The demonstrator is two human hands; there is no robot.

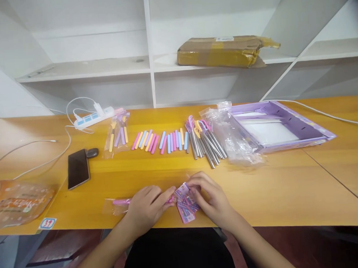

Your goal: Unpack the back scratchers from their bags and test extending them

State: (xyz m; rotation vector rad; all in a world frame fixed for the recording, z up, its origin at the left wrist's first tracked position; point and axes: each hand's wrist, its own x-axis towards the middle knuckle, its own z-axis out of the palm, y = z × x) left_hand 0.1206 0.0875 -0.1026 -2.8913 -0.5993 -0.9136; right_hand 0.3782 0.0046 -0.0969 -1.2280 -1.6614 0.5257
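Near the front edge of the wooden table [288,184], my left hand [146,208] presses down on a clear plastic bag [117,204] with a pink-handled piece inside; its fingers pinch the bag's right end. My right hand [211,197] has its fingers closed on a small stack of pink and purple printed cards [185,205] right beside the bag's opening. The two hands almost touch over the cards.
Farther back lie a row of pastel handles [160,140], a bunch of metal utensils [204,142], a filled bag [118,132], crumpled clear plastic [235,141] and a purple box [279,123]. A phone [77,168], power strip [93,116] and orange packet [17,202] are at left.
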